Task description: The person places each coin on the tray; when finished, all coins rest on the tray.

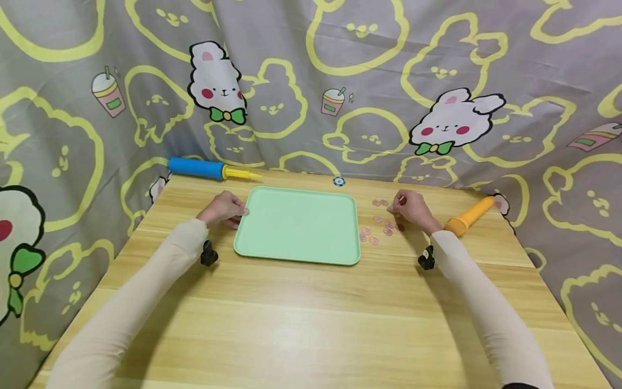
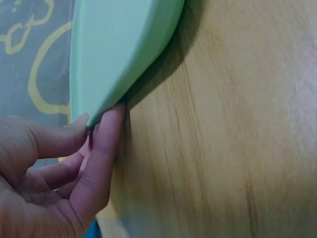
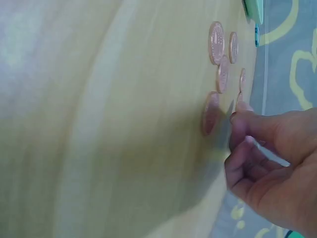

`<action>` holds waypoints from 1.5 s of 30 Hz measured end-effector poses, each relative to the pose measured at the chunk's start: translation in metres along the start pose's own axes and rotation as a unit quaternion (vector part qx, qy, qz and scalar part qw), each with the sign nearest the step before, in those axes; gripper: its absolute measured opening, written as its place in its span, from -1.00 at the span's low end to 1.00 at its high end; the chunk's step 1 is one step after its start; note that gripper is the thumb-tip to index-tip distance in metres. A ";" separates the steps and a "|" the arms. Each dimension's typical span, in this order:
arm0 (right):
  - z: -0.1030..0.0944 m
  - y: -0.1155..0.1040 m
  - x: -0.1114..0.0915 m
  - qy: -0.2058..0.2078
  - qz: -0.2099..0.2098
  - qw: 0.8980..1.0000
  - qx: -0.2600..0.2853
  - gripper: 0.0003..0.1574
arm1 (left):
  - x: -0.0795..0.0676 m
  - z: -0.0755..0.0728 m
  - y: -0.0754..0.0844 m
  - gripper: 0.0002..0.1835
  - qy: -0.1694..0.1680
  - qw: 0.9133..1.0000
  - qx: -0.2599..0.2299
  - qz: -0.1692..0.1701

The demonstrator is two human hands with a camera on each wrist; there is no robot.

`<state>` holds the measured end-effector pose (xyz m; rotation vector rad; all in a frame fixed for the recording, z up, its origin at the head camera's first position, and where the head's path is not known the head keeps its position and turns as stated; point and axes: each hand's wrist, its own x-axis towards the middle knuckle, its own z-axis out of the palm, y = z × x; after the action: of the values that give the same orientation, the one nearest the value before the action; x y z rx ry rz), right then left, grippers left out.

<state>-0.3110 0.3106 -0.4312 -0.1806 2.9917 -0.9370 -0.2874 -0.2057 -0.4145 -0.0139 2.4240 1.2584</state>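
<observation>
A light green rectangular tray [image 1: 297, 224] lies on the wooden table, its left edge pinched between the thumb and fingers of my left hand [image 1: 224, 208]. In the left wrist view, the thumb is over the rim of the tray [image 2: 116, 49] and a finger sits under it. Several copper-coloured coins [image 1: 389, 225] are scattered to the right of the tray. Over their far right side, my right hand [image 1: 412, 209] has curled fingers, and thumb and forefinger pinch a small pinkish coin, mostly hidden by the fingertips. In the right wrist view, other coins [image 3: 216, 43] lie flat near that hand [image 3: 277, 153].
A blue pump with a yellow nozzle [image 1: 196, 168] lies at the back left. An orange stick-like object [image 1: 470, 215] rests right of my right hand. A small blue-and-white chip [image 1: 339, 181] lies behind the tray. A patterned grey curtain [image 1: 291, 81] borders the table.
</observation>
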 end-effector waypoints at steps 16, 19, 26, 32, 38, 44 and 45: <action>0.043 -0.102 0.029 -0.061 0.050 0.958 0.274 -0.71 | -0.002 -0.003 -0.004 -0.85 0.008 1.000 -0.006 -0.007; 0.057 -0.122 0.036 -0.087 0.067 0.944 0.310 -0.67 | -0.003 -0.005 -0.008 -0.85 0.007 1.000 -0.011 -0.007; 0.089 -0.159 0.042 -0.128 0.052 0.931 0.337 -0.68 | -0.003 -0.007 -0.007 -0.84 0.015 1.000 -0.010 -0.009; 0.115 -0.168 0.041 -0.134 0.069 0.936 0.319 -0.76 | 0.001 -0.001 0.003 -0.77 0.019 0.999 0.035 -0.004; 0.139 -0.187 0.046 -0.147 0.057 0.937 0.312 -0.78 | -0.001 -0.005 0.001 -0.69 0.008 0.999 0.041 -0.017; 0.145 -0.198 0.057 -0.135 0.050 0.951 0.274 -0.84 | 0.004 -0.003 0.004 -0.73 -0.001 1.000 0.018 -0.016; 0.147 -0.201 0.058 -0.136 0.052 0.951 0.272 -0.86 | 0.003 -0.003 0.004 -0.74 0.000 1.000 0.022 -0.018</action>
<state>-0.3420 0.0570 -0.4361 -0.1299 2.3629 -1.5275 -0.2926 -0.2053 -0.4107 -0.0443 2.4389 1.1897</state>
